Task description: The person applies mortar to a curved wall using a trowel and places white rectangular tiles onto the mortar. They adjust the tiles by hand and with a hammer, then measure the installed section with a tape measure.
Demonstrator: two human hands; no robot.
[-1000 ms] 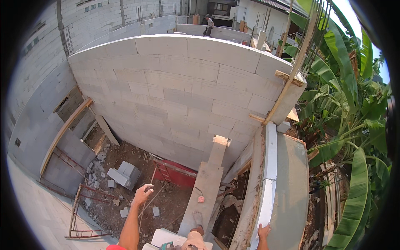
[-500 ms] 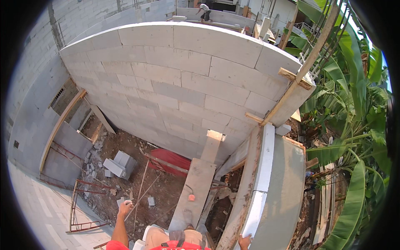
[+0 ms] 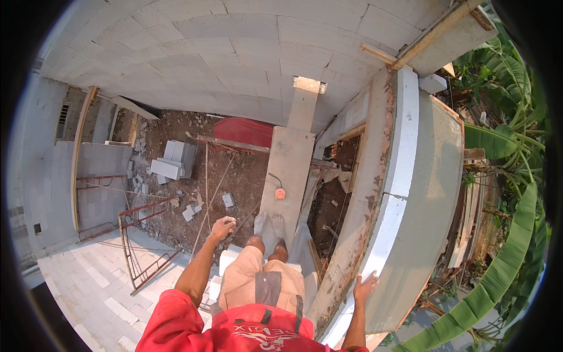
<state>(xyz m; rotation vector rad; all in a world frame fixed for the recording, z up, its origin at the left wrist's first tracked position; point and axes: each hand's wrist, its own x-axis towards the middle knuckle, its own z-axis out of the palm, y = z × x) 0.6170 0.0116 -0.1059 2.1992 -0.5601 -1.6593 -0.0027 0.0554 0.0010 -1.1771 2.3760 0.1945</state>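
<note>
My left hand (image 3: pixel 224 227) hangs in the air left of the plank, fingers curled in, with pale dust on them; whether they hold anything is hidden. On the right, my right hand (image 3: pixel 366 287) rests on the edge of a row of white lightweight blocks (image 3: pixel 392 220), fingers stretched out. Both bare feet (image 3: pixel 270 226) stand on a dusty scaffold plank (image 3: pixel 290 158). Ahead of my toes lies a small round orange thing (image 3: pixel 280 193) with a dark curved strip.
Below on the left, a rusty metal frame (image 3: pixel 124 246) stands near stacked white blocks (image 3: pixel 176 159) and rubble. A tall block wall (image 3: pixel 234 56) rises ahead. Right of the white blocks runs a grey cement slab (image 3: pixel 431 176), then banana leaves (image 3: pixel 498 252). A gap (image 3: pixel 328 205) opens right of the plank.
My view has tipped downward, bringing my legs and feet into sight. My left hand shows farther right and higher in view; my right hand stays at the white blocks.
</note>
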